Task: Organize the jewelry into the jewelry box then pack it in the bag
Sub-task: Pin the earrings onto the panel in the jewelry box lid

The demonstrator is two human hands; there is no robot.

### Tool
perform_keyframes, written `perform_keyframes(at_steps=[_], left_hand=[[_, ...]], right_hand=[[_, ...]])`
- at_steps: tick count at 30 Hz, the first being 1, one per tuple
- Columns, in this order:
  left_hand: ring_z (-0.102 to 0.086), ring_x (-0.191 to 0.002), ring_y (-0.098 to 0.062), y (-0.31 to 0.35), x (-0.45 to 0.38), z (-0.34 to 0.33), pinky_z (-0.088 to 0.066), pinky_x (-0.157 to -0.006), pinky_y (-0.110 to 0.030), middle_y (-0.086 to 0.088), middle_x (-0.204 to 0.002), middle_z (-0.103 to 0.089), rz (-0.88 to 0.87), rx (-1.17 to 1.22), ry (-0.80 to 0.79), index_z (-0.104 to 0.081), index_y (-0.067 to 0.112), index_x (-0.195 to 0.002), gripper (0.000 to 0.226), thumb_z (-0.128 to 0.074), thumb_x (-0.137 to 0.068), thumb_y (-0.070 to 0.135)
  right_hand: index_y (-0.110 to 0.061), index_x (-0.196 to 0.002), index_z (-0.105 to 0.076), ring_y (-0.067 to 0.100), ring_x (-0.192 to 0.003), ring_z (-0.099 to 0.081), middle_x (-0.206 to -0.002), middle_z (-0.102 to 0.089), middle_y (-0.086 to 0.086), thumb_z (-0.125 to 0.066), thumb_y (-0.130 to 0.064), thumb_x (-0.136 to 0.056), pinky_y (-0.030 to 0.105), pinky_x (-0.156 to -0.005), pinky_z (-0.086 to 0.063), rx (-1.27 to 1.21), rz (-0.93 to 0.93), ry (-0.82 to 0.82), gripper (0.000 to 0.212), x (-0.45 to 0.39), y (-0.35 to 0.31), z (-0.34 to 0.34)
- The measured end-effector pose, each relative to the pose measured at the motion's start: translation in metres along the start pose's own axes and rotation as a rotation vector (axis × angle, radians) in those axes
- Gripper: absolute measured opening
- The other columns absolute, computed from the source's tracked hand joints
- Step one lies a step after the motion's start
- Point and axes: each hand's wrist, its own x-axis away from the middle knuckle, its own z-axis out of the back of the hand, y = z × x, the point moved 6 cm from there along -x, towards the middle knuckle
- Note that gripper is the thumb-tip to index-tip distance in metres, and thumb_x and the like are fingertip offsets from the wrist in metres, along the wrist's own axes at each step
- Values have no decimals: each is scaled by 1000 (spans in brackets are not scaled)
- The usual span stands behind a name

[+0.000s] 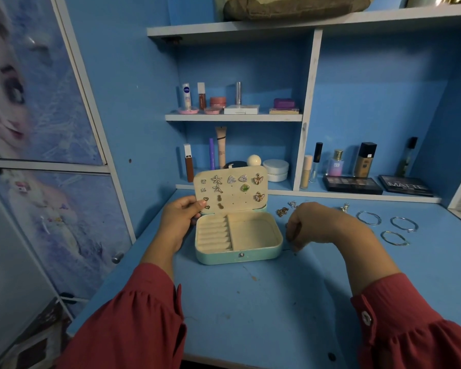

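A mint-green jewelry box (237, 255) stands open on the blue desk (250, 302). Its raised lid (230, 190) carries several pinned earrings. Both cream compartments in the base look empty. My left hand (180, 217) grips the lid's lower left edge. My right hand (313, 226) hovers just right of the box, fingers curled down toward the desk. What they pinch is too small to tell. A gold earring (282, 211) and a silver piece (293, 204) lie behind that hand. Three bangles (369, 218) (404, 224) (395, 238) and a small ring (345, 207) lie further right.
Cosmetics fill the shelves behind: bottles (365, 159), makeup palettes (351, 184), a white jar (276, 170), tubes (221, 146). A cupboard door with a cartoon picture (24, 102) stands at the left. A brownish cloth object (290, 8) lies on the top shelf.
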Motion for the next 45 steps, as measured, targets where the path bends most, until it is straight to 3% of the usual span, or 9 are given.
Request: perform_keyframes(at_steps=[5, 9, 11, 15, 20, 25, 32, 38, 45], left_hand=[[-49, -63, -12, 1, 0, 0, -49, -58, -19, 12, -55, -62, 1, 2, -2, -70, 9, -96, 11, -61, -91, 8], [-48, -61, -11, 2, 1, -1, -49, -56, -17, 12, -53, -61, -1, 5, 4, -70, 7, -98, 12, -61, -91, 7], [-47, -59, -10, 2, 1, -1, -47, -54, -15, 12, -52, -60, -4, -3, -1, -70, 7, -96, 11, -60, -91, 8], [-49, -59, -9, 4, 1, -2, -48, -55, -15, 12, -54, -62, -20, -12, -4, -70, 7, -96, 11, -59, -92, 8], [-50, -58, -9, 5, -1, -2, -49, -57, -18, 9, -60, -65, -40, -40, 16, -70, 8, -101, 14, -59, -92, 7], [-49, -46, 0, 8, 3, -5, -44, -48, -13, 9, -55, -65, -46, -44, -8, -69, 8, -98, 13, -57, -93, 6], [-51, -52, -3, 10, 5, -6, -45, -51, -15, 8, -60, -66, -42, -40, -47, -71, 15, -86, 13, -62, -90, 7], [-52, -56, -7, 11, 7, -8, -45, -53, -17, 6, -63, -67, -42, -37, -82, -72, 12, -87, 11, -64, -88, 5], [-53, -53, -3, 13, 9, -9, -45, -51, -15, 6, -63, -68, -42, -36, -79, -72, 13, -87, 11, -64, -88, 5]], right_hand=[[-21, -88, -77, 19, -86, -67, -93, -72, 0, -66, -11, -78, 35, -80, -58, -55, -31, 131, 18, -2, 1, 7], [-6, -88, -75, 18, -69, -65, -79, -69, -2, -62, -4, -81, 29, -66, -56, -198, -37, 310, 15, -2, 1, 18], [-10, -89, -74, 16, -70, -66, -80, -70, -2, -61, -3, -83, 20, -59, -52, -289, -25, 398, 16, -2, 0, 22], [-14, -96, -72, 16, -74, -68, -81, -72, 4, -65, -7, -86, 18, -60, -51, -538, 30, 516, 14, -3, -5, 23], [-16, -90, -66, 15, -64, -59, -72, -64, 5, -61, -2, -88, 18, -47, -46, -762, 72, 531, 16, -8, -18, 11], [-25, -86, -54, 16, -74, -64, -75, -71, 1, -72, -8, -81, 28, -64, -47, -890, 39, 552, 26, -17, -21, -5], [-26, -82, -44, 13, -83, -64, -84, -70, 0, -73, -8, -81, 24, -63, -44, -890, 47, 621, 34, -20, -25, -4], [-24, -87, -45, 11, -87, -64, -80, -71, -7, -69, -13, -85, 36, -79, -48, -795, 55, 622, 27, -25, -30, -5], [-19, -91, -47, 0, -78, -61, -72, -68, -14, -67, -10, -86, 28, -69, -45, -759, 68, 634, 23, -28, -33, -2]])
